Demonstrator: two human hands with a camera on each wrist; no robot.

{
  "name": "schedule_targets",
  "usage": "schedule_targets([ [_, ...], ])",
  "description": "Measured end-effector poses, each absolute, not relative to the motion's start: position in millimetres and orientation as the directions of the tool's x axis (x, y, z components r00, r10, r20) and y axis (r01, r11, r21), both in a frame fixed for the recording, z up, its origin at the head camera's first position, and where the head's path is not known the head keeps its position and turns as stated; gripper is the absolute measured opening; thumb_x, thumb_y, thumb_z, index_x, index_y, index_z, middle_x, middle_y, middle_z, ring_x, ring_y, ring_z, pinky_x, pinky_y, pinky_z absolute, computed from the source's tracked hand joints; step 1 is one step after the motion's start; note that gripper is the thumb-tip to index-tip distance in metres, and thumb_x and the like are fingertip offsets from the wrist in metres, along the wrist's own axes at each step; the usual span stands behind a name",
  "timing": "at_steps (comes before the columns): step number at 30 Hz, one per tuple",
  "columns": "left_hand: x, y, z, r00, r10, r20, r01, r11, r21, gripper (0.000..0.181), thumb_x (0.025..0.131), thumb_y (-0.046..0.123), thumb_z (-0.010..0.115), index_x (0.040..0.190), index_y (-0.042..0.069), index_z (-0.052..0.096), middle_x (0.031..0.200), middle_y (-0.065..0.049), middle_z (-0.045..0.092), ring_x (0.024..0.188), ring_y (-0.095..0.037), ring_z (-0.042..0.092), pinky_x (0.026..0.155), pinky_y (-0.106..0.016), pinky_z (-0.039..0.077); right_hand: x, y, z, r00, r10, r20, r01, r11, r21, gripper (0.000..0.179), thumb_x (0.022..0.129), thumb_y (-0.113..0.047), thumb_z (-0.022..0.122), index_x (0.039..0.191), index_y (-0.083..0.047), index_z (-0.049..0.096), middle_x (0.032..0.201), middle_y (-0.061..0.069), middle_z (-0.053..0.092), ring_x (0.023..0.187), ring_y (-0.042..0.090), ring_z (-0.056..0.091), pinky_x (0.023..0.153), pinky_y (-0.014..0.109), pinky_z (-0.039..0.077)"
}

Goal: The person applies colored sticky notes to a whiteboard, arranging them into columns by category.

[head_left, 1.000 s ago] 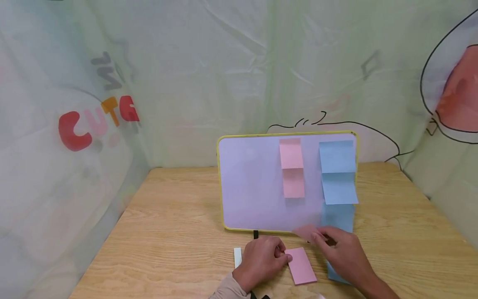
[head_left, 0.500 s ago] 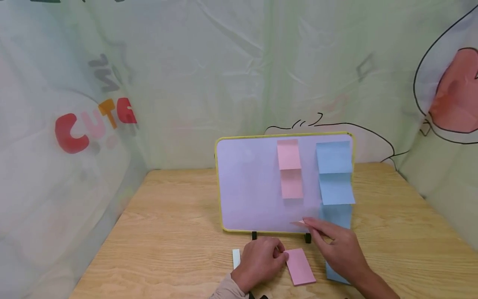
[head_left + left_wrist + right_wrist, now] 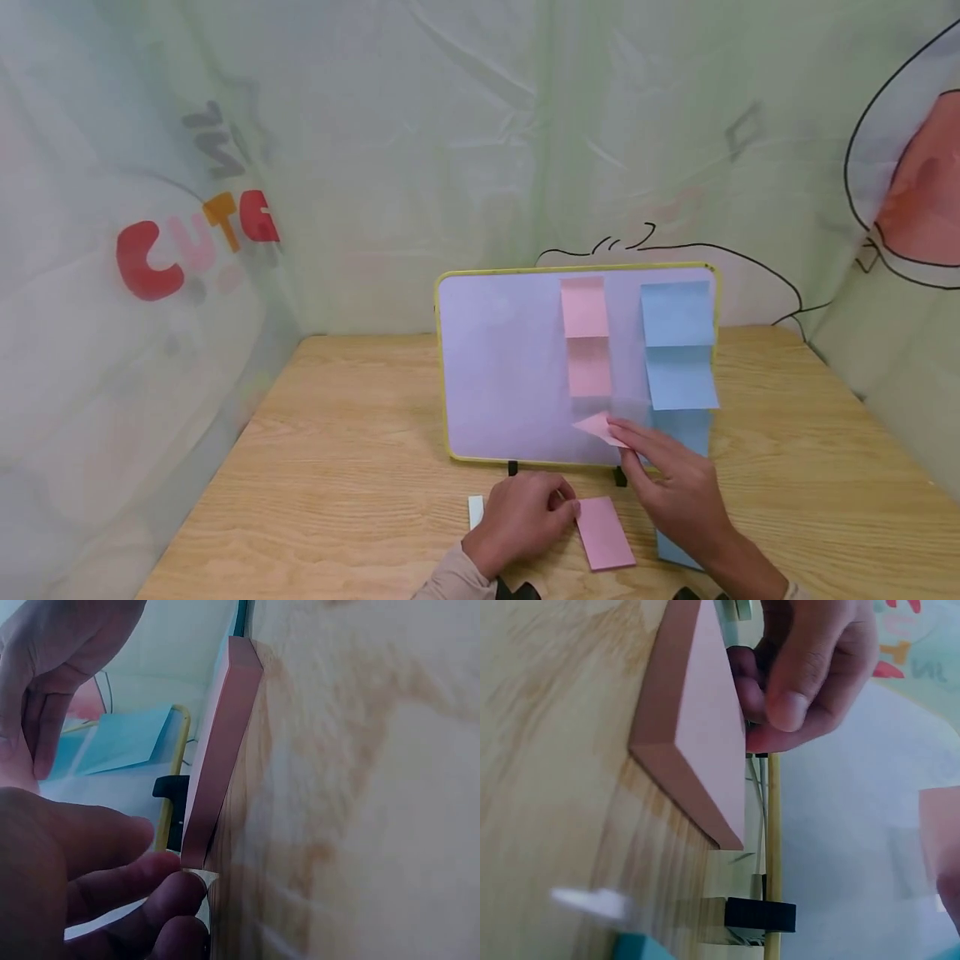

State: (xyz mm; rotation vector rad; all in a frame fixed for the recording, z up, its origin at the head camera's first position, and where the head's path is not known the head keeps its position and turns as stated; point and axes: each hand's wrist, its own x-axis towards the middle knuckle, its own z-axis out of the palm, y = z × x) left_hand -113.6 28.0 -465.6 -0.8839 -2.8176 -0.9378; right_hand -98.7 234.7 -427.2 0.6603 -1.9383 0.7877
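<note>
My right hand pinches a single pink sticky note by its right side, in front of the lower whiteboard. The note is tilted and bent; whether it touches the board I cannot tell. Below it, a pink sticky note pad lies on the table. The left hand rests beside the pad with relaxed, bent fingers. In the left wrist view, its fingertips touch the end of the pad, with the thumb apart from it. Two pink notes hang one under the other on the board.
Blue sticky notes form a column down the board's right side. A blue pad lies partly under the right forearm. Left of the left hand is a pale strip. Black feet support the yellow-framed board; a printed curtain hangs behind.
My right hand has raised the pink note from the board's bottom edge, up and slightly left, toward the lower hanging pink note. The left hand has stayed beside the pink pad.
</note>
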Motion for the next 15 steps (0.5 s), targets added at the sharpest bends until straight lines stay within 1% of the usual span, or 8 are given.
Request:
schedule_targets([
  [3,-114.9,27.4,-465.5,-0.839,0.501,0.214,0.526,0.641,0.559,0.008,0.093,0.031,0.069,0.088,0.028,0.075,0.069,0.025,0.053,0.061,0.009,0.046,0.054,-0.016,0.037,-100.2,233.0,-426.8,-0.41,-0.12,0.904,-0.723,0.648,-0.242,0.044,0.103,-0.033,0.053,0.104,0.004,0.077,0.107,0.015,0.074,0.11,0.003,0.064,0.085,0.008,0.044],
  [9,-117.8,27.0,-465.0,-0.844,0.479,0.242,0.523,0.634,0.57,0.011,0.094,0.03,0.067,0.088,0.029,0.076,0.073,0.027,0.058,0.066,0.011,0.049,0.058,-0.015,0.039,-102.6,231.7,-430.0,-0.372,-0.119,0.92,-0.739,0.638,-0.216,0.043,0.104,-0.029,0.053,0.104,0.007,0.076,0.109,0.017,0.073,0.11,0.007,0.065,0.088,0.01,0.044],
  [15,-123.1,29.2,-457.1,-0.829,0.467,0.308,0.551,0.585,0.596,0.012,0.094,0.028,0.067,0.09,0.025,0.077,0.078,0.023,0.063,0.07,0.01,0.052,0.061,-0.013,0.041,-105.3,231.5,-434.0,-0.348,-0.118,0.93,-0.726,0.661,-0.187,0.042,0.103,-0.029,0.053,0.104,0.008,0.075,0.11,0.018,0.072,0.109,0.013,0.067,0.092,0.013,0.044],
])
